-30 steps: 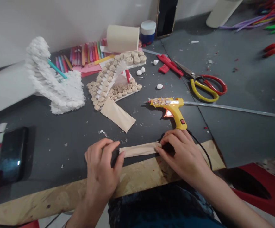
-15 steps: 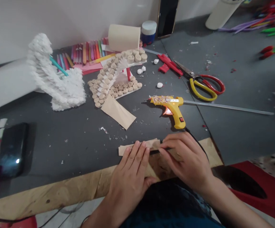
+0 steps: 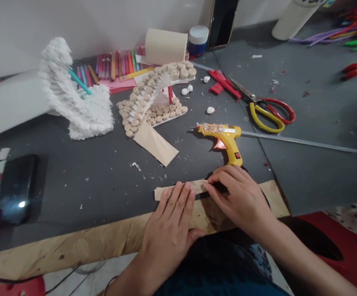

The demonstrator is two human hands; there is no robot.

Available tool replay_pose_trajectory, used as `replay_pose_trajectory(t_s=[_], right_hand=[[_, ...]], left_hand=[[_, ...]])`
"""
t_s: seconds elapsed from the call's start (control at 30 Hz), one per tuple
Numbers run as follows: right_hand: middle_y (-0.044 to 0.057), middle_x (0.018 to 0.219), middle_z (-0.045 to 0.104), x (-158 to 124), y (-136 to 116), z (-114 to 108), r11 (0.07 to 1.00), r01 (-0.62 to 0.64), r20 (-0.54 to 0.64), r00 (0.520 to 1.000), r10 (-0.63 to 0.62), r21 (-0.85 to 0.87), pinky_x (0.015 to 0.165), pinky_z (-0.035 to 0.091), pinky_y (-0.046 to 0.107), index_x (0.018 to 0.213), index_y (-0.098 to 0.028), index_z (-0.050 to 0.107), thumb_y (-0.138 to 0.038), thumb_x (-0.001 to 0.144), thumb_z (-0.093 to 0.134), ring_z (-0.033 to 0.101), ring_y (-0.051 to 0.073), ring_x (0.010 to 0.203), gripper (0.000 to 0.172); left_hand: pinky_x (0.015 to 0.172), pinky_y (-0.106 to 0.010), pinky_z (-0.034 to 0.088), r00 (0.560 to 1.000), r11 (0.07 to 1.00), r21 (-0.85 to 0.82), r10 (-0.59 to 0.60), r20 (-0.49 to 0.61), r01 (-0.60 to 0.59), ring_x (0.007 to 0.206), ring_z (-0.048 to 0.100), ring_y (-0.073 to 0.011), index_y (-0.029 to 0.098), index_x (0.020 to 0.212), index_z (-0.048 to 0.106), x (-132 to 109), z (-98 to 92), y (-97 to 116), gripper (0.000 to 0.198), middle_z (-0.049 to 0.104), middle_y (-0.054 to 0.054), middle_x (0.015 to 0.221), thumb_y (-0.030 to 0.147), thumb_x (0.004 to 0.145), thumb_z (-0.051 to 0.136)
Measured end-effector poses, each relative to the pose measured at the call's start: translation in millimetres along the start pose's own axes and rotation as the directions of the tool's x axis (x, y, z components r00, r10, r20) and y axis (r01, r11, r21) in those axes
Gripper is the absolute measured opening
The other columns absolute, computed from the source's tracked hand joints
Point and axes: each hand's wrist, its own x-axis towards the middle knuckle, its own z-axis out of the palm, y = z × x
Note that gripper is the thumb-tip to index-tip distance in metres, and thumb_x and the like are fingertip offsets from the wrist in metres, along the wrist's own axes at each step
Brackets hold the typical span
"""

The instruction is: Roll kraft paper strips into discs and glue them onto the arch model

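Near the table's front edge lies a narrow folded strip of beige paper with a zigzag-cut left end. My left hand presses flat on it, fingers stretched out and thumb apart. At the strip's right end, my right hand pinches the paper between thumb and fingertips. Just beyond the right hand rests a yellow glue gun with a long clear glue stick in its back. Another piece of beige paper lies farther off, touching a curved model covered in rolled beige paper coils.
A white ruffled model stands at the left, near a dark phone. Scissors with red and yellow handles lie right of centre. At the back are a paper roll, a lidded jar and an upright phone.
My right hand has shifted slightly left along the strip's end, and the strip there lies flatter. My left hand stays pressed in place. The view has moved a little.
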Motion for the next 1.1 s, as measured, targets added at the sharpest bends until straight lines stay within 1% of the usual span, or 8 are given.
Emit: replay_pose_trajectory(t_s=[0.13,0.27,0.37,0.57,0.7,0.83,0.93,1.1], right_hand=[[0.007,0.082,0.064,1,-4,-2,1.0,-0.011,-0.041,0.999,0.01,-0.007,0.072,0.051,0.037,0.081,-0.019,0.059,-0.019,0.09,0.058,0.06,0.022,0.081,0.009],[0.008,0.094,0.07,-4,-16,-4,0.98,0.193,-0.101,0.977,-0.188,0.051,0.08,0.053,0.037,0.097,-0.019,0.063,-0.014,0.091,0.056,0.064,0.021,0.089,0.011],[0.01,0.113,0.071,-13,-22,-1,0.947,0.303,0.0,0.952,-0.305,0.107,0.088,0.053,0.038,0.118,-0.018,0.062,-0.016,0.094,0.053,0.065,0.021,0.104,0.026],[0.014,0.135,0.061,-33,-11,7,0.931,0.364,0.191,0.912,-0.363,0.031,0.1,0.05,0.045,0.137,-0.013,0.051,-0.012,0.095,0.045,0.057,0.024,0.124,0.042],[0.014,0.134,0.061,-38,-5,8,0.93,0.365,0.187,0.912,-0.365,0.035,0.101,0.05,0.046,0.138,-0.013,0.051,-0.009,0.094,0.045,0.056,0.025,0.125,0.044],[0.013,0.134,0.062,-35,-4,9,0.931,0.362,0.167,0.916,-0.363,0.042,0.098,0.049,0.043,0.135,-0.013,0.052,-0.009,0.095,0.046,0.058,0.023,0.121,0.041],[0.012,0.129,0.064,-28,-5,8,0.942,0.335,0.14,0.931,-0.337,0.039,0.09,0.05,0.042,0.13,-0.013,0.056,-0.011,0.096,0.047,0.061,0.024,0.108,0.035],[0.011,0.114,0.069,-11,-12,3,0.939,0.343,0.175,0.922,-0.344,0.04,0.082,0.049,0.04,0.112,-0.015,0.065,-0.015,0.097,0.046,0.059,0.022,0.093,0.024]], left_hand=[[0.117,-0.048,0.031,1.0,1.0,0.023,0.007,-0.008,-0.007,0.149,0.019,-0.0298,0.003,0.147,0.034,1,-0.7,1,0.072,0.036,-0.016,0.156,0.052,0.096,0.041],[0.119,-0.046,0.03,1.0,1.0,0.031,-0.005,0.004,0.005,0.149,0.02,-0.0295,0.001,0.145,0.036,0,0.1,3,0.074,0.037,-0.016,0.155,0.056,0.095,0.039],[0.118,-0.045,0.031,1.0,1.0,0.011,-0.026,-0.015,0.026,0.148,0.023,-0.0285,0.002,0.143,0.04,0,0.8,4,0.074,0.042,-0.017,0.152,0.058,0.095,0.038],[0.114,-0.046,0.038,0.997,0.998,-0.047,-0.036,-0.071,0.033,0.147,0.025,-0.029,0.002,0.138,0.042,-3,-0.9,3,0.069,0.045,-0.019,0.149,0.055,0.094,0.044],[0.113,-0.047,0.04,0.995,0.997,-0.075,-0.032,-0.1,0.024,0.147,0.027,-0.0282,0.003,0.138,0.04,-11,-5.1,-5,0.061,0.046,-0.021,0.148,0.046,0.095,0.048],[0.11,-0.05,0.04,0.997,0.997,-0.067,-0.04,-0.064,0.036,0.141,0.04,-0.0287,0.004,0.138,0.043,-16,-15.1,-17,0.052,0.051,-0.02,0.144,0.038,0.099,0.044],[0.106,-0.047,0.042,0.999,0.998,-0.056,-0.023,-0.042,0.021,0.132,0.05,-0.027,0.009,0.133,0.051,-12,-22.0,-27,0.039,0.057,-0.015,0.14,0.026,0.099,0.042],[0.09,-0.039,0.048,0.986,0.996,-0.023,0.077,-0.151,-0.081,0.112,0.065,-0.026,0.011,0.115,0.064,3,-24.0,-42,0.025,0.069,-0.014,0.123,0.02,0.095,0.052]])
